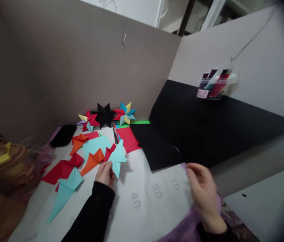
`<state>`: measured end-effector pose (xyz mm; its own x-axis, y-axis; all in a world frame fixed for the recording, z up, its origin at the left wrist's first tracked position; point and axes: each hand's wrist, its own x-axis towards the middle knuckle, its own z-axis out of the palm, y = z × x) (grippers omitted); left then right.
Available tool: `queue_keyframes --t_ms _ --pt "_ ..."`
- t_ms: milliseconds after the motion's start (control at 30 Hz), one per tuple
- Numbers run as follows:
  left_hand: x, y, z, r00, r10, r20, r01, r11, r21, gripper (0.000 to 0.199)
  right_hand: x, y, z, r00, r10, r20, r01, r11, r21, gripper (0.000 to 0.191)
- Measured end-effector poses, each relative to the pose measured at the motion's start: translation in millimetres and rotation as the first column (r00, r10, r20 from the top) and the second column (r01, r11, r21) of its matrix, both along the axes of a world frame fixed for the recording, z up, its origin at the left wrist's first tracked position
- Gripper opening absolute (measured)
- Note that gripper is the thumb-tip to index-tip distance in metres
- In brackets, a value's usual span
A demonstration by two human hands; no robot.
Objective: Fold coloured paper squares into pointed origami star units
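Observation:
My left hand (105, 173) pinches the edge of a folded light-blue paper piece (117, 158), raised over the white sheet. On the right, my right hand (202, 190) has its thumb and fingers together on a small purple paper (183, 166), mostly hidden behind the hand. Left of my left hand lie folded pieces: an orange one (92, 161), a dark red one (65, 168) and a light-blue one (66, 189). A flat light-blue sheet (95, 144) lies behind the orange piece.
Behind stand a black star (105, 115) and two multicoloured stars (125, 113). A red sheet (128, 139) lies near a large black sheet (159, 144). A dark phone-like object (63, 135) is at left; a clear holder (216, 84) hangs on the right wall.

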<state>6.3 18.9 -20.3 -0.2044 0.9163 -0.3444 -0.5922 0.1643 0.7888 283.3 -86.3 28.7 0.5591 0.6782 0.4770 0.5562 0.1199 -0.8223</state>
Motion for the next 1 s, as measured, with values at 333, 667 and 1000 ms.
queue_keyframes --t_ms 333,667,1000 --pt "2 -8 6.4 0.934 -0.099 -0.343 0.163 0.973 0.161 0.031 -137 110 -33.6 0.339 0.631 -0.697 -0.853 0.519 0.055 0.034" --pt "8 -8 10.3 0.73 -0.164 -0.663 0.304 0.947 0.101 0.022 -119 112 -42.5 0.384 0.568 -0.728 -0.858 0.512 -0.053 0.023" --pt "8 -6 8.3 0.749 -0.229 -0.622 0.377 0.919 0.115 0.02 -117 107 -36.4 0.287 0.667 -0.688 -0.949 0.295 -0.11 0.013"
